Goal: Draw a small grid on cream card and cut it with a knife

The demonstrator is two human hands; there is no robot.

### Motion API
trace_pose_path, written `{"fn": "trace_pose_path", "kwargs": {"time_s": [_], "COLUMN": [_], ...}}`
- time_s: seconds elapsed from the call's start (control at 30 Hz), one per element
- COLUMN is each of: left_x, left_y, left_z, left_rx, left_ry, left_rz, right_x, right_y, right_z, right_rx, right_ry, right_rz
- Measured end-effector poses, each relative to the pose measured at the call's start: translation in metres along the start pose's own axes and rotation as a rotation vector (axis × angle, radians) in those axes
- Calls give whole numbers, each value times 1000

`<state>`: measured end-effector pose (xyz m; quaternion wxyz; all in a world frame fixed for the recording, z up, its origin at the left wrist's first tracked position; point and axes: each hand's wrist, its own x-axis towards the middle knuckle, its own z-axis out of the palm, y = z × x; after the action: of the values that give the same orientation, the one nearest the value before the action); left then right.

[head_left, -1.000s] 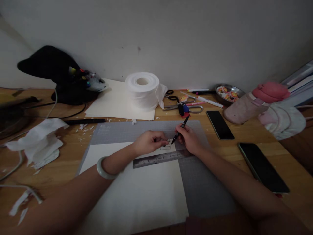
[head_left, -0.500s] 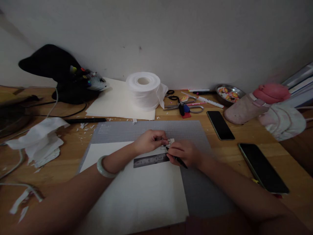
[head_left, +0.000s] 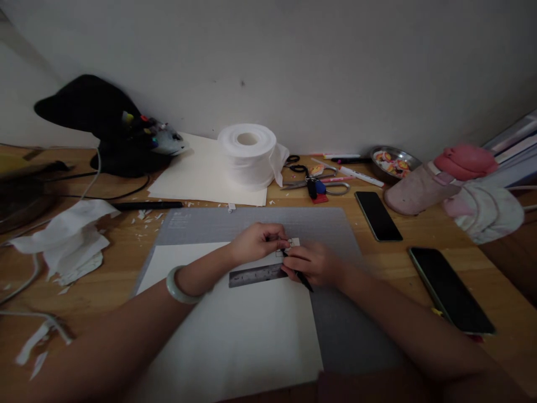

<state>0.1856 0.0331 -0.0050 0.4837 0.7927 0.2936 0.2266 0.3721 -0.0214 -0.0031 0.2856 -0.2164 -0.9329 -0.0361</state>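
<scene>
My right hand [head_left: 314,266] is closed round a black pen [head_left: 305,281], its tip down at small black lines drawn near the top right corner of a white sheet of paper [head_left: 251,330]. Close beside it, my left hand [head_left: 260,243] rests on the sheet with fingertips pinched together at the drawn lines. Whatever those fingertips hold, if anything, is too small to make out. A steel ruler [head_left: 254,275] lies on the paper just below both hands, its right end partly covered by my right hand. Under the sheet is a grey cutting mat [head_left: 331,224].
Behind the mat stand a white tissue roll [head_left: 246,159] and scissors [head_left: 338,187]. To the right lie two phones [head_left: 378,215], a pink bottle [head_left: 423,187] and a metal bowl [head_left: 394,174]. Crumpled tissue [head_left: 81,238], cables and paper scraps lie at left.
My right hand has shifted slightly left with the pen, nearer to my left fingertips. The left hand and the ruler stay in place.
</scene>
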Motion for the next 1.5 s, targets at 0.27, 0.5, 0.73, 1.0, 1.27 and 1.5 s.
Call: {"fn": "trace_pose_path", "kwargs": {"time_s": [0.27,0.5,0.73,1.0,1.27,1.5], "left_x": [-1,0,0,0,0,0], "left_y": [-2,2,1,-5,-5,-5], "left_z": [1,-1,0,0,0,0], "left_rx": [-2,-5,-22,29,34,12], "left_ry": [-8,-13,-12,-15,-14,-8], "left_rz": [-16,-35,-20,-9,6,16], "right_x": [-1,1,1,0,1,0], "right_y": [0,-1,-1,2,7,8], "right_z": [3,0,-3,-2,3,5], "right_rx": [2,10,71,254,592,637], "right_ry": [4,3,-13,58,93,87], "right_rz": [34,63,128,289,829,831]}}
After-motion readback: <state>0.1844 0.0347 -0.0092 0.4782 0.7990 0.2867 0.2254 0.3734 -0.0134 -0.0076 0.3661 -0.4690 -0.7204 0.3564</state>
